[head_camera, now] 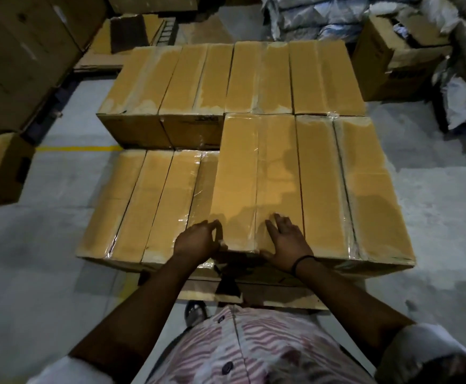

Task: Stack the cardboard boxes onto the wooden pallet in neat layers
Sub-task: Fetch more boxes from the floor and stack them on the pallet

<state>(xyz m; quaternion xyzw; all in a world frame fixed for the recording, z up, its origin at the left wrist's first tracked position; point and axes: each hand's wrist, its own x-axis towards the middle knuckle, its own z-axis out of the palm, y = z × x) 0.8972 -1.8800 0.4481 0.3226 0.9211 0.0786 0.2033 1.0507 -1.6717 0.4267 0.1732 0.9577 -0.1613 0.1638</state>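
Taped tan cardboard boxes are stacked on a wooden pallet (268, 296), whose front plank shows below them. The far row stands two layers high. In the near row, two boxes on the left (132, 206) form the lower layer, and two sit on top at the right. My left hand (198, 241) grips the near left corner of the upper near box (256, 173), fingers curled on its edge. My right hand (287, 242) lies flat on that box's top near its front edge, fingers straight. Beside it to the right sits another upper box (348, 184).
Large cardboard cartons (18, 59) stand at the far left, with a smaller carton (2, 167) on the floor. An open carton (400, 54) and silvery plastic bags (461, 87) lie at the far right. Grey floor with a yellow line (79, 148) runs on both sides.
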